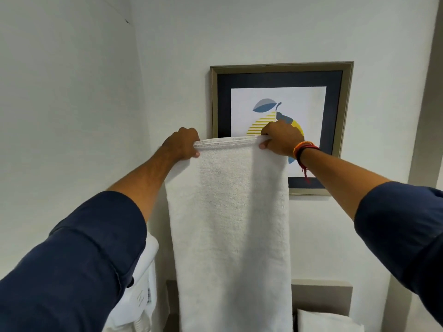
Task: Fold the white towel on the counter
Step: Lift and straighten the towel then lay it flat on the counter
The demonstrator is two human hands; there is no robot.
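Hanging straight down from your two raised hands, the white towel (230,226) fills the middle of the view, its long axis vertical and its hemmed top edge stretched level between your fists. Your left hand (183,146) is closed around the top left corner, and your right hand (280,138) pinches the top right corner, with red and orange thread bracelets (303,152) on that wrist. Both arms wear dark blue sleeves (79,271).

Behind the towel, a framed picture (335,116) of a yellow and blue fruit hangs on the white wall; the towel and your right hand cover its lower left part. A white wall-mounted appliance (143,295) sits low at the left, partly behind your sleeve. A folded white cloth (326,322) lies low at the right, before a beige panel (321,295).

The towel's bottom edge is cut off by the frame, and the counter is hidden.
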